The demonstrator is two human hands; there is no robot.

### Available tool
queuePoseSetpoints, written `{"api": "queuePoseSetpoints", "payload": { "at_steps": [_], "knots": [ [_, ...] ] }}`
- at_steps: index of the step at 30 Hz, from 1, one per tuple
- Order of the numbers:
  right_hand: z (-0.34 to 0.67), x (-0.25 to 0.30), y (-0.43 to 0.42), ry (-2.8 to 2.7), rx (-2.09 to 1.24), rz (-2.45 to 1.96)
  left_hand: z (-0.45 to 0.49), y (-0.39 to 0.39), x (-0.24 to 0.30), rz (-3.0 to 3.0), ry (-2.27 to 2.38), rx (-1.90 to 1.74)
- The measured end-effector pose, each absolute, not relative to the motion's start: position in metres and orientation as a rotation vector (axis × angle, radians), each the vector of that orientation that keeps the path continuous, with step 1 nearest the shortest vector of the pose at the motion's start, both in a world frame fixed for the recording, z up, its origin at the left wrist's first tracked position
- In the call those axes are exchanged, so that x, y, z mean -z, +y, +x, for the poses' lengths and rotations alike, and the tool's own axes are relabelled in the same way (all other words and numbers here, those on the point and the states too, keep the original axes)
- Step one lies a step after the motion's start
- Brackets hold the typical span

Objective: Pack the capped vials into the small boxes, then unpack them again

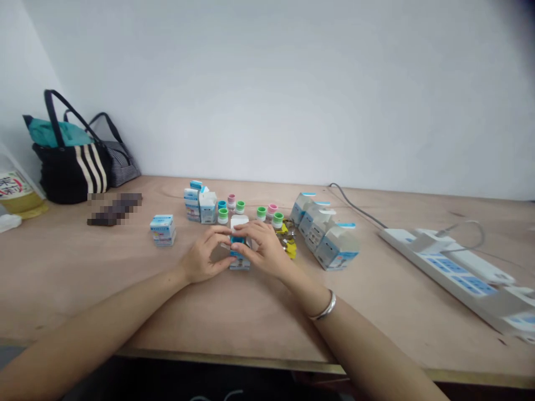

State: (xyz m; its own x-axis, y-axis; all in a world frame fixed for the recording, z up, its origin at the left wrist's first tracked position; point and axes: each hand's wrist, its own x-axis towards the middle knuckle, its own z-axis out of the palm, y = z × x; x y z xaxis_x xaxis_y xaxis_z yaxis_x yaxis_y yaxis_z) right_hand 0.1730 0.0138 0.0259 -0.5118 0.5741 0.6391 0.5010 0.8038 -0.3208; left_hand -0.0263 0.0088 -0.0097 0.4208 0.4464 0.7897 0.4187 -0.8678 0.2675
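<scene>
A small blue-and-white cardboard box [239, 263] stands on the table in front of me, its white top flap [239, 221] raised. My left hand [208, 255] holds this box from the left, thumb low and fingers near the top edge. At the box's opening, a small bottle with a blue cap [238, 239] shows between the thumb and fingers of my right hand [264, 249]. Most of the bottle is hidden by the box and fingers. Just behind are several small white bottles with green [261, 213], pink [231, 199] and blue caps [222, 205].
Several opened boxes [336, 248] form a row at right, beside yellow packets [290, 248]. A closed box [163, 230] stands left; more boxes [193, 204] stand behind. A power strip [451, 273], a dark blurred object [115, 210], bags [69, 172] and an oil jug [19, 192] lie farther out.
</scene>
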Motion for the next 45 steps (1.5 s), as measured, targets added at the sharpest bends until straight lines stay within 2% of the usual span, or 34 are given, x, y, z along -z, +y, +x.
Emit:
{"api": "queuePoseSetpoints", "payload": {
  "at_steps": [4, 12, 23, 26, 31, 34, 39, 45],
  "knots": [
    [0.182, -0.036, 0.017, -2.119, -0.059, -0.861, -0.026, 0.008, 0.008, 2.630, 0.858, -1.433],
    [0.219, -0.055, 0.022, -2.197, 0.014, -2.035, -0.025, 0.008, 0.008, 2.716, 0.892, -1.321],
    [0.213, -0.039, 0.036, -2.134, -0.016, -2.165, -0.024, 0.007, 0.004, 2.690, 0.846, -1.253],
    [0.214, -0.041, 0.036, -2.133, -0.008, -2.018, -0.026, 0.006, 0.003, 2.714, 0.857, -1.245],
    [0.209, -0.049, 0.026, -1.950, -0.335, -1.172, -0.028, 0.005, 0.003, 2.719, 0.856, -1.246],
    [0.199, -0.053, 0.015, -1.805, -0.467, -0.831, -0.027, 0.005, 0.003, 2.723, 0.864, -1.242],
    [0.184, -0.055, 0.003, -1.793, -0.550, -0.613, -0.028, 0.003, 0.002, 2.721, 0.885, -1.244],
    [0.178, -0.051, 0.002, -1.905, -0.490, -0.574, -0.027, 0.004, 0.001, 2.727, 0.889, -1.223]
  ]
}}
